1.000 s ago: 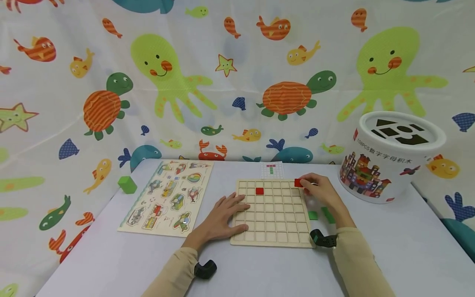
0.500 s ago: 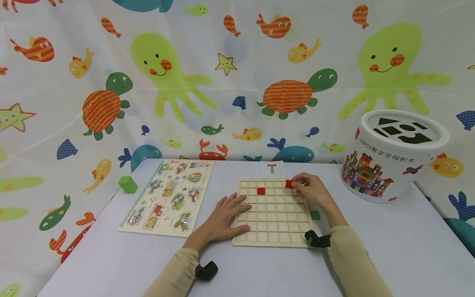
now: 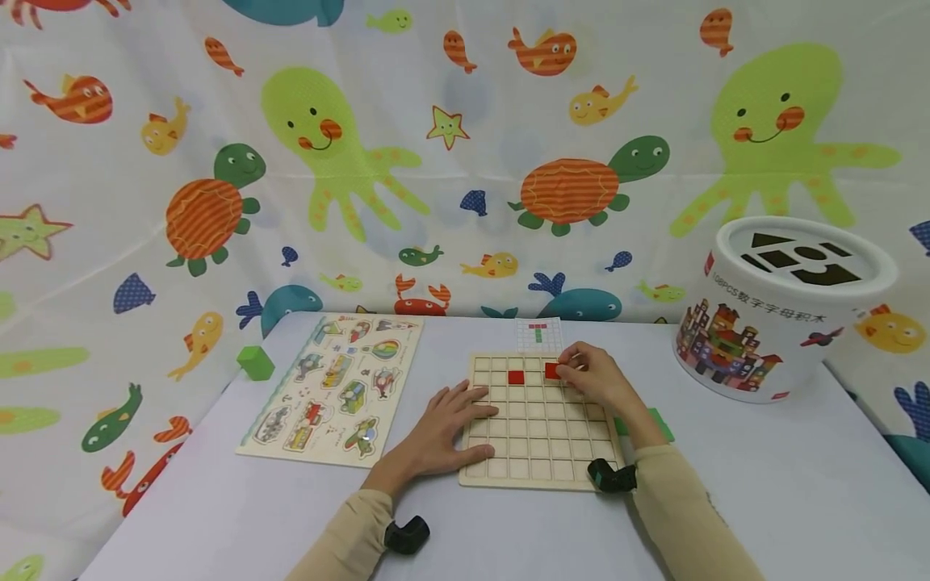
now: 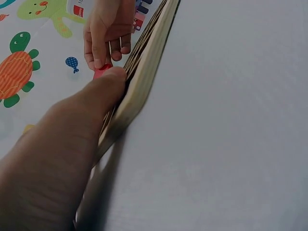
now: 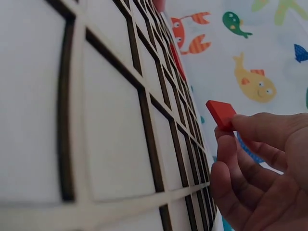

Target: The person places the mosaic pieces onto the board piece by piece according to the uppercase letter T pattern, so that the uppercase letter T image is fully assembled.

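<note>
A wooden grid board (image 3: 539,445) lies flat, with one red square (image 3: 516,378) set in a cell of its second row. My right hand (image 3: 601,382) pinches another red square (image 3: 552,370) between thumb and fingers over the board's upper part; in the right wrist view that square (image 5: 222,114) is tilted and held just off the grid. My left hand (image 3: 440,432) rests with spread fingers on the board's left edge; the left wrist view shows its thumb (image 4: 103,91) against the board's rim (image 4: 144,72).
A small pattern card (image 3: 538,334) lies behind the board. Green pieces (image 3: 659,424) are partly hidden by the right forearm. To the left are a picture puzzle (image 3: 330,391) and a green cube (image 3: 256,363). A white tub (image 3: 781,311) stands at the back right.
My right hand has moved left along the board's upper part, carrying the red square from the right corner toward the other one. My left hand stays on the left edge.
</note>
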A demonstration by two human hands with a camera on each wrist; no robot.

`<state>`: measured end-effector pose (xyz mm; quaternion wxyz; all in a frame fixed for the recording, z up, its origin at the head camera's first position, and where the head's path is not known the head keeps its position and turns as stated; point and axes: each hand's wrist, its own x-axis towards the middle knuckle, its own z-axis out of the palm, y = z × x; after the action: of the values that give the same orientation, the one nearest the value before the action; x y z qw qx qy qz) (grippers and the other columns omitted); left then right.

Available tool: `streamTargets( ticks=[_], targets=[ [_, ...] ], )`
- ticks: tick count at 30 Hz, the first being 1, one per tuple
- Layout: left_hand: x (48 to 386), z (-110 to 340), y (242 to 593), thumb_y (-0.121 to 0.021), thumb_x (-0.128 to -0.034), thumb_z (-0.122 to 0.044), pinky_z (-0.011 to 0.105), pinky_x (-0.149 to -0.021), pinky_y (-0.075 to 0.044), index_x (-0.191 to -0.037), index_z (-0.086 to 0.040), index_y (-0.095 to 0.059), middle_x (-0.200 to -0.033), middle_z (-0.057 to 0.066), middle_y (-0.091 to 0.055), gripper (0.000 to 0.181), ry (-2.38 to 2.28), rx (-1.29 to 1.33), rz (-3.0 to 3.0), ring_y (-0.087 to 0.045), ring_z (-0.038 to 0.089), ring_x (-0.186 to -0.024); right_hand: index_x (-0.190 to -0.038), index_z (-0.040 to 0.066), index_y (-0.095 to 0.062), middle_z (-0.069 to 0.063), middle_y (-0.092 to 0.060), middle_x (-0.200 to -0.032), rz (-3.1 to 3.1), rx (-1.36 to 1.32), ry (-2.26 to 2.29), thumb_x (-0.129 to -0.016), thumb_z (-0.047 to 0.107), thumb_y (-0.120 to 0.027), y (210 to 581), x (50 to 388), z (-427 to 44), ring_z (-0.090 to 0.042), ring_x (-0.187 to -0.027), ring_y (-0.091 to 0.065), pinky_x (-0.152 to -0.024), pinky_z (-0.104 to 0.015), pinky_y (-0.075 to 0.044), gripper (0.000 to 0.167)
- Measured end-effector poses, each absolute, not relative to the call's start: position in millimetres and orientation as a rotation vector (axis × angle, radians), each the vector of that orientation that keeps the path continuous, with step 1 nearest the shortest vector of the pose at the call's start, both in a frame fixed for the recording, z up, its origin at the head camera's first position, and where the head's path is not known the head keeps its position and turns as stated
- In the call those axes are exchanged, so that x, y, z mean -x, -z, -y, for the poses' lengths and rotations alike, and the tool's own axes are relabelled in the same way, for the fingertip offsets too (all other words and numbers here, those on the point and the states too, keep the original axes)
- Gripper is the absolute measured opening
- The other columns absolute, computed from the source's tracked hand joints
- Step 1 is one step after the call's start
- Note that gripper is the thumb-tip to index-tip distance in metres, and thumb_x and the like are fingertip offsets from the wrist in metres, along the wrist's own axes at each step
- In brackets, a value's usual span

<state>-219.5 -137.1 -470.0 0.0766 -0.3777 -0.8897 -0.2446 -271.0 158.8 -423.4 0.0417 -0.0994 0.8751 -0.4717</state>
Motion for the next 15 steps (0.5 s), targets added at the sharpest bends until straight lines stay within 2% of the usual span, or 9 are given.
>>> streamTargets(
  ticks=[7,15],
  targets=[
    [219,139,469,-0.062,-0.085,-0.052,0.062,-0.111,-0.017,-0.134,-0.025,-0.052,-0.15,0.006,-0.038,0.057,0.743,1.118,2.693,-0.023,0.036,-0.143,-0.102,0.003,-0.057,-0.014,-0.067,-0.091,-2.697,0.36,1.395,-0.092,0.014,-0.06,423,276,-150,-0.019,-0.069,-0.061,-0.059,-0.027,-0.048,0.015],
    [219,136,469,-0.062,-0.085,-0.05,0.062,-0.11,-0.018,-0.133,-0.024,-0.054,-0.149,0.008,-0.04,0.056,0.752,1.131,2.673,-0.025,0.038,-0.142,-0.102,0.003,-0.059,-0.014,-0.066,-0.094,-2.697,0.355,1.371,-0.09,0.011,-0.061,424,276,-143,-0.017,-0.072,-0.059,-0.062,-0.026,-0.05,0.015]
  ],
)
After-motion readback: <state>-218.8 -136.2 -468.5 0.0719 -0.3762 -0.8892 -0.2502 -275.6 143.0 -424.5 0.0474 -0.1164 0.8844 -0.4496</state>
